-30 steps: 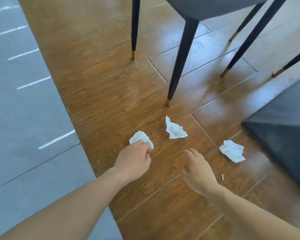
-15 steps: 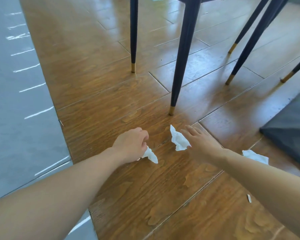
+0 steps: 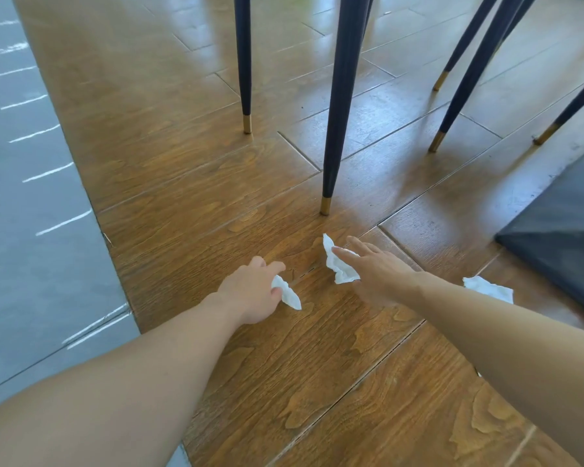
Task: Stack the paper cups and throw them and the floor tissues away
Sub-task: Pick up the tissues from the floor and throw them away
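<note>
Three crumpled white tissues are on or near the wooden floor. My left hand (image 3: 253,291) is shut on the left tissue (image 3: 289,294), which hangs from its fingers just above the boards. My right hand (image 3: 380,269) reaches over the middle tissue (image 3: 337,266) with its fingers spread and touching it; no grip shows. A third tissue (image 3: 488,288) lies on the floor to the right, partly behind my right forearm. No paper cups are in view.
Dark chair legs with gold tips stand just beyond the tissues, the nearest one (image 3: 331,170) right above the middle tissue. A dark grey slab (image 3: 560,237) lies at the right. Grey tile floor (image 3: 31,197) runs along the left.
My left hand has closed on the left tissue and lifted it off the floor. My right hand has reached forward onto the middle tissue. The view has moved closer to the chair legs.
</note>
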